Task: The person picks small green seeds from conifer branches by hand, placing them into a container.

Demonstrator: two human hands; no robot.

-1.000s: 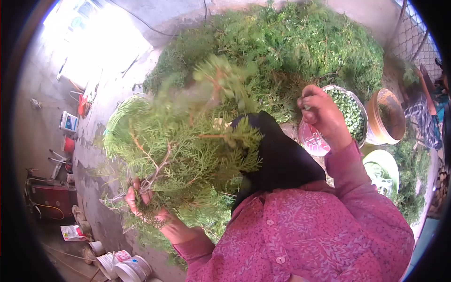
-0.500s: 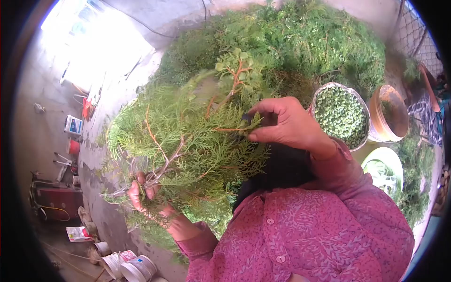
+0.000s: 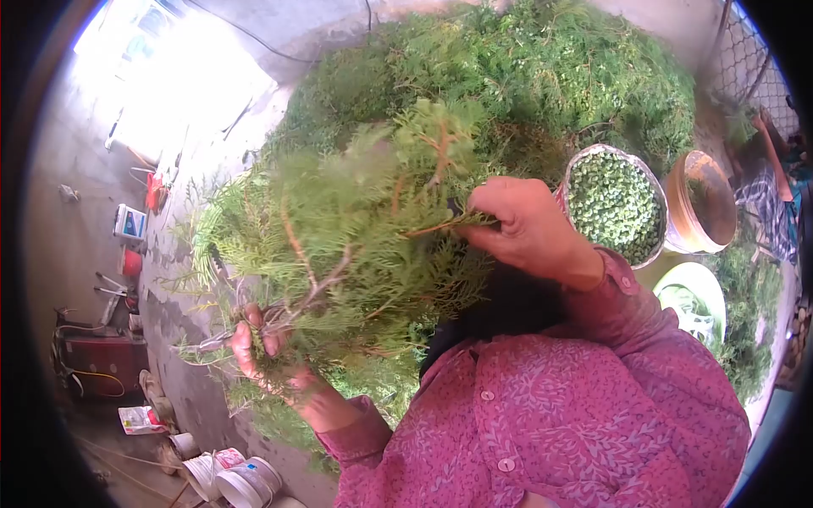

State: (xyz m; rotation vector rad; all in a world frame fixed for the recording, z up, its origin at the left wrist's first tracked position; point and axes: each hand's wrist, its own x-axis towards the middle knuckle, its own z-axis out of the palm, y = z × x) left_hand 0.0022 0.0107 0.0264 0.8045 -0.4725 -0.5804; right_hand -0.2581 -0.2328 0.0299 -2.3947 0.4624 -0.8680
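A leafy conifer branch point(image 3: 339, 271) with flat, feathery green sprays and brown stems is held up before me, partly smeared by motion. Around its woody lower stem, my left hand point(image 3: 262, 343) is closed. My right hand point(image 3: 538, 233) is at the branch's right side, fingers pinched on a thin leafy twig point(image 3: 436, 227). Something dark shows by its fingertips, too blurred to name. To the right of that hand stands a bucket point(image 3: 561, 196) full of small green cones point(image 3: 614, 203).
A large heap of cut greenery point(image 3: 525, 76) lies beyond the branch. At the right are a tan bucket point(image 3: 676, 203) and a pale green basin point(image 3: 716, 296). White buckets point(image 3: 250, 483) lie at the lower left, near a dark red machine point(image 3: 102, 364).
My right hand has shifted slightly right, its fingers curled more tightly at the twig. The branch's upper sprays have swung a little and blurred; my left hand stays nearly in place.
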